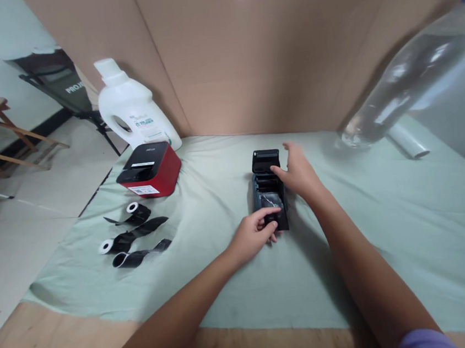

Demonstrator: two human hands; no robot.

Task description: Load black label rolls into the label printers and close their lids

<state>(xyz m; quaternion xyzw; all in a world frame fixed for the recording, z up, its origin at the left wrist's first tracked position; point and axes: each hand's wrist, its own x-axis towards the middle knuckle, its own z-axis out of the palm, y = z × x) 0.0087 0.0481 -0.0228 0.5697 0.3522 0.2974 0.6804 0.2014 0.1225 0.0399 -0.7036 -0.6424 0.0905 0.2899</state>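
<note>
A small dark portable printer point(256, 192) lies mid-table with its black lid point(266, 161) flipped up at the far end. From its bay a glossy black strip point(282, 222) hangs over the near end. My left hand point(250, 236) is closed on that strip, thumb and forefinger on top, the other fingers partly hidden below. On the far right side, my right hand point(300, 171) has its fingers spread and slightly blurred, with the thumb touching the lid's lower right edge. Whether a roll sits inside the bay I cannot tell.
To the left stand a red and black box-shaped printer point(170, 172) and a white jug point(130, 110). Several black paper rolls point(134, 231) lie before them. A large clear bottle point(397, 84) and a white tube point(409, 141) are at right. A brown panel point(245, 56) closes off the back.
</note>
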